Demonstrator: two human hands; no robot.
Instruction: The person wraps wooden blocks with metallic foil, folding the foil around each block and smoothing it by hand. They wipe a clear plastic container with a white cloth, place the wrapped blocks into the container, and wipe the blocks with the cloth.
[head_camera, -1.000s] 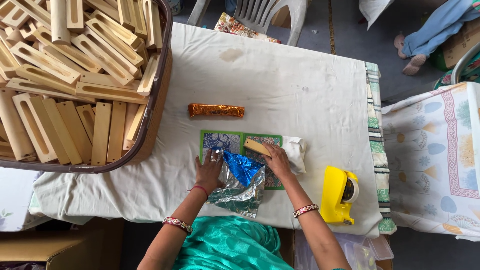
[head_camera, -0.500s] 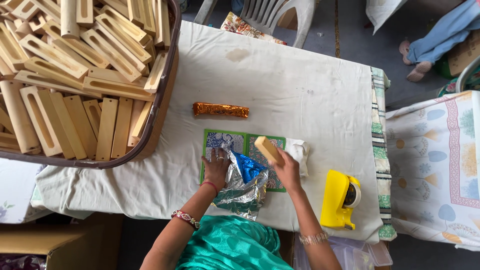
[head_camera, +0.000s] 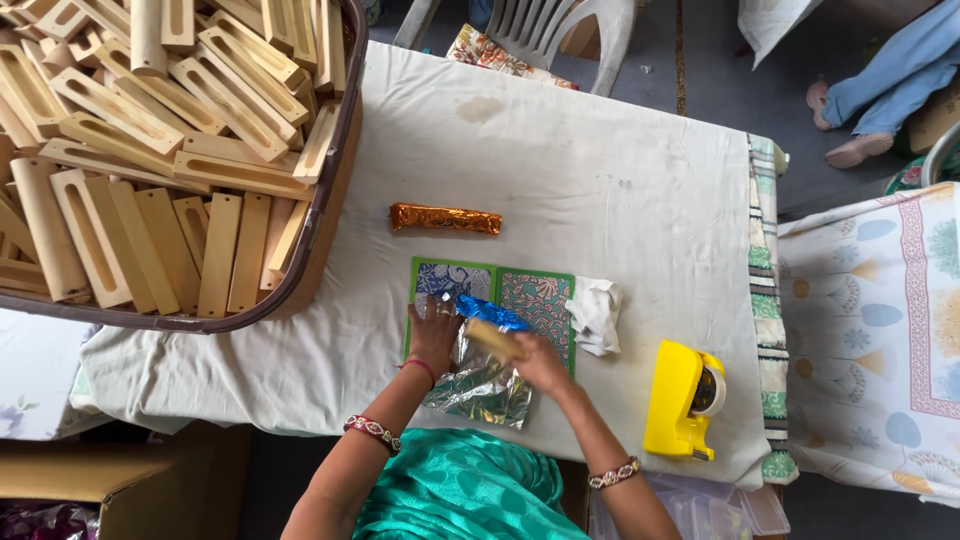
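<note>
The left hand (head_camera: 436, 338) lies flat, fingers spread, pressing the foil (head_camera: 480, 385) onto the green mat (head_camera: 545, 300) at the tabletop's (head_camera: 560, 170) near edge. The right hand (head_camera: 540, 362) grips a wooden block (head_camera: 493, 338) — fingers wrapped round it — over the foil's blue end, a yellow tape dispenser (head_camera: 680, 400) nearby.

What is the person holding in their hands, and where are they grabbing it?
The right hand grips a wooden block by its near end. The left hand presses flat on the foil sheet, not gripping it.
</note>
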